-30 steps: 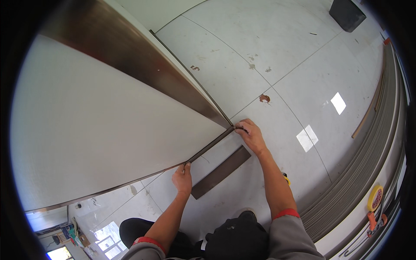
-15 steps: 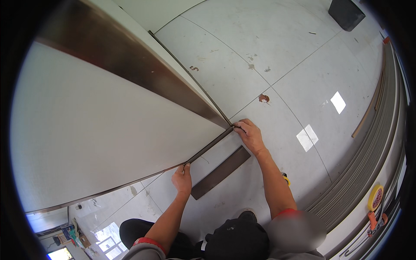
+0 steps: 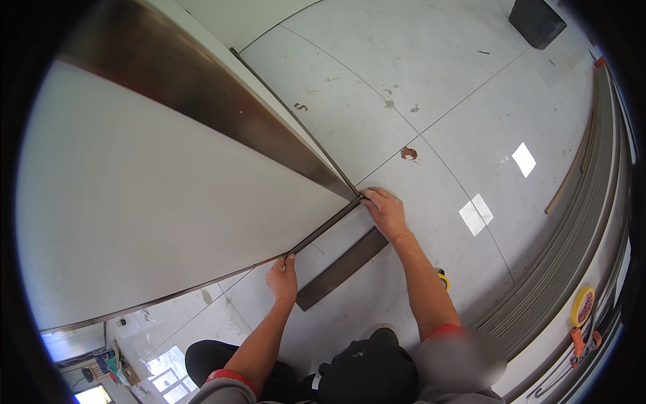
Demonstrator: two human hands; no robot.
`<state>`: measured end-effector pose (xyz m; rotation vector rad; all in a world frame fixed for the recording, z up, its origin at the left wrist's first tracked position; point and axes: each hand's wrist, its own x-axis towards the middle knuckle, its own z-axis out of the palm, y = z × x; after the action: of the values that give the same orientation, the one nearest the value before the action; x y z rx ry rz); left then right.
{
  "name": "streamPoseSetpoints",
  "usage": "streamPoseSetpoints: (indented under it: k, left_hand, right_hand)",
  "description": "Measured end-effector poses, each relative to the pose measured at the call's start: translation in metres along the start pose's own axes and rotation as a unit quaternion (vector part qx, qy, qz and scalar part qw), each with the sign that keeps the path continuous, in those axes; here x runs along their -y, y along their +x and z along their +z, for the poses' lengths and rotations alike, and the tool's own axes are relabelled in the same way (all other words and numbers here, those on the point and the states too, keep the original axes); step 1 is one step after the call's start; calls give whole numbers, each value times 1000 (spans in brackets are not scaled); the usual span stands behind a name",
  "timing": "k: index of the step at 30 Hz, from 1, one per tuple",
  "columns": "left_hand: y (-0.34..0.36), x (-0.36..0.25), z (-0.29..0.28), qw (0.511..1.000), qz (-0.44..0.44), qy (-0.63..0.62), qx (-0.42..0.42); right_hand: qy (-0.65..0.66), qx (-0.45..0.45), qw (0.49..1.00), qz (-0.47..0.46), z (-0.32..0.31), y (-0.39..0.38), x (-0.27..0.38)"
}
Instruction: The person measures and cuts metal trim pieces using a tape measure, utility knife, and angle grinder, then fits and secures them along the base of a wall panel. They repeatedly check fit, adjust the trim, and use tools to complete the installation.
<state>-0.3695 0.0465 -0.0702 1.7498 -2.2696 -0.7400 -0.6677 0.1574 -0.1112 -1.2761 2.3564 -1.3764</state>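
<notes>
A short dark brown trim strip (image 3: 324, 225) runs along the foot of the pale wall panel (image 3: 168, 195), up to its corner. My left hand (image 3: 282, 277) pinches the strip's left end between thumb and fingers. At the other end, by the corner, my right hand (image 3: 385, 212) has its fingertips closed on the strip. The brown metallic corner band (image 3: 256, 118) comes down to this same corner. On the floor just in front of the strip lies a flat dark brown board (image 3: 343, 269), untouched by either hand.
Long grey-brown ribbed panels (image 3: 558, 256) lie stacked on the right. A yellow tape roll (image 3: 583, 307) and an orange-handled tool (image 3: 577, 342) rest beside them. A black bin (image 3: 537, 23) stands far right. A yellow-and-black tape measure (image 3: 442, 279) sits beside my right forearm.
My right hand has shifted very slightly toward me at the corner. My left hand keeps its grip, and the strip and board look unmoved.
</notes>
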Motion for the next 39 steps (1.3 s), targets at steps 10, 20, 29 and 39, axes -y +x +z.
streamPoseSetpoints:
  k: [10, 20, 29, 39]
  left_hand:
    - [1, 3, 0, 1000, -15, 22, 14]
    - [1, 1, -1, 1000, -4, 5, 4]
    - [1, 0, -2, 1000, -13, 16, 10]
    - [0, -3, -3, 1000, -16, 17, 16]
  right_hand:
    - [57, 4, 998, -4, -9, 0, 5]
    - [32, 1, 999, -26, -4, -7, 3]
    - [67, -10, 998, 7, -3, -6, 1]
    - [120, -31, 991, 49, 2, -6, 5]
